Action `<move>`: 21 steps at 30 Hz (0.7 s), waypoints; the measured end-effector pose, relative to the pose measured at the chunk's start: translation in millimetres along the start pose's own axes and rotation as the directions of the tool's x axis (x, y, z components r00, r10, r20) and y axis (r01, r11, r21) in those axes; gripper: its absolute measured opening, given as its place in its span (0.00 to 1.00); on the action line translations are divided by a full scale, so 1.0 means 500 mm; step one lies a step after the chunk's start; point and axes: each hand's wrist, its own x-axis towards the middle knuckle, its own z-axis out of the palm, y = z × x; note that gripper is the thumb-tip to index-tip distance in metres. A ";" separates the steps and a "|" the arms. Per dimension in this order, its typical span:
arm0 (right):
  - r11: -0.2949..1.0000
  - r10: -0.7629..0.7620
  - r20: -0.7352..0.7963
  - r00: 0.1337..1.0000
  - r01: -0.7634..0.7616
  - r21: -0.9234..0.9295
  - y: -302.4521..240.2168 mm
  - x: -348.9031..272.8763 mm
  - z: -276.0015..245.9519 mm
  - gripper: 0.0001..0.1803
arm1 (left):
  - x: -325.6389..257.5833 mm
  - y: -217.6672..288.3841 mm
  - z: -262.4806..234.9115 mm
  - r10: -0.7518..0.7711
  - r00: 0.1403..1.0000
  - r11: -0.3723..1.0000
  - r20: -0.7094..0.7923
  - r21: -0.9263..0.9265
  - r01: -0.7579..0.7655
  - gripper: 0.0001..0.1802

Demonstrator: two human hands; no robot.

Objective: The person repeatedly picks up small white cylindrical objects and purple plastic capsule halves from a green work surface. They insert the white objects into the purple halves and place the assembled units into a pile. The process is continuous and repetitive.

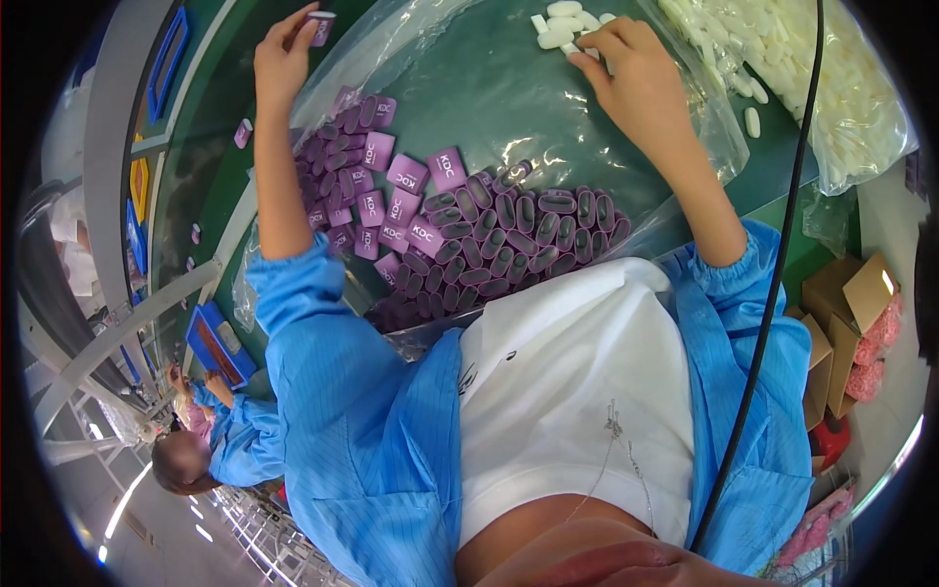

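At the far left, my left hand pinches a small purple case between thumb and fingers, over the green belt. My right hand reaches to a small heap of white oval plastic pieces at the far middle. Its thumb and forefinger close around one white piece, partly hidden by the fingers. Many purple cases lie on clear plastic sheeting between my arms and my body. Some lie flat on their printed faces or sides; others show dark oval open ends.
A clear bag of white pieces lies at the far right. A black cable hangs down across the right side. Open cardboard boxes stand at the right. A blue tray and another person in blue are at the left.
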 end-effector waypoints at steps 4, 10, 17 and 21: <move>0.956 -0.171 -0.007 0.985 0.164 -0.242 -0.013 -0.002 0.029 0.09 | 0.025 -0.152 -0.017 -0.140 0.981 0.972 0.137 0.206 0.110 0.17; 0.954 -0.291 0.037 0.956 0.292 -0.060 -0.008 -0.047 -0.001 0.08 | -0.061 0.150 0.086 0.411 0.911 0.831 -0.019 0.419 -0.366 0.20; 0.980 -0.196 0.074 0.978 0.194 0.037 -0.021 -0.097 -0.030 0.06 | -0.299 0.378 0.158 0.027 0.833 0.966 0.553 0.201 -0.165 0.20; 0.956 -0.116 -0.016 0.993 0.115 0.270 -0.050 -0.098 -0.058 0.07 | -0.292 0.393 0.176 0.043 0.846 0.968 0.532 0.188 -0.167 0.15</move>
